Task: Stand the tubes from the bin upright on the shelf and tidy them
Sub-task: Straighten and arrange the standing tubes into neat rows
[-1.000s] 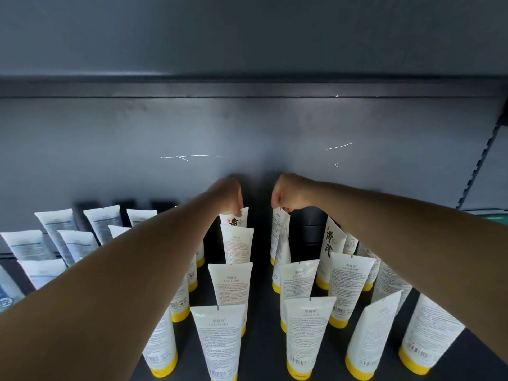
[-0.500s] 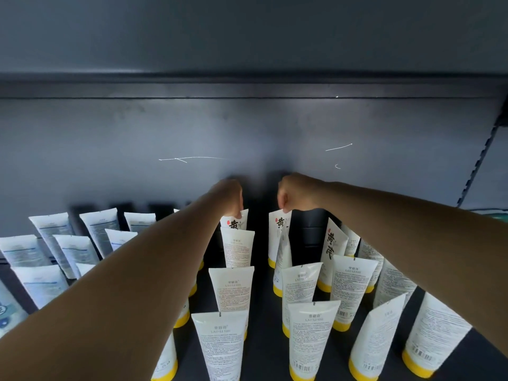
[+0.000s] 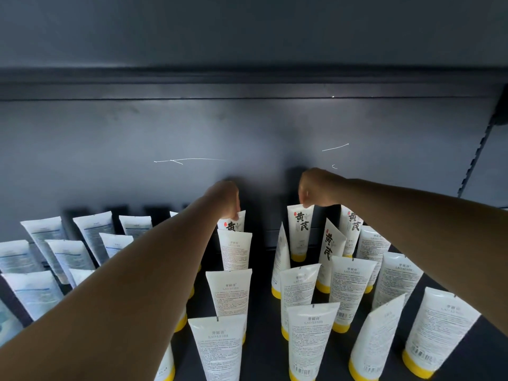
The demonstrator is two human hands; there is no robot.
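Note:
Several white tubes with yellow caps stand cap-down in rows on the dark shelf [image 3: 264,353]. My left hand [image 3: 224,198] reaches to the back of the shelf and pinches the top edge of a rear tube [image 3: 233,225] with black characters. My right hand [image 3: 316,188] grips the top of another rear tube [image 3: 300,232], which stands upright with its printed front facing me. Two more tubes with black characters [image 3: 331,243] stand just right of it. The bin is not in view.
A second group of white tubes with blue-grey print [image 3: 52,248] stands at the left of the shelf. The dark back panel [image 3: 165,133] rises right behind the hands. A slotted upright [image 3: 475,155] runs along the right side.
My right hand has moved right with its tube, and the tube has turned so its printed front faces me. My left hand has stayed on its rear tube.

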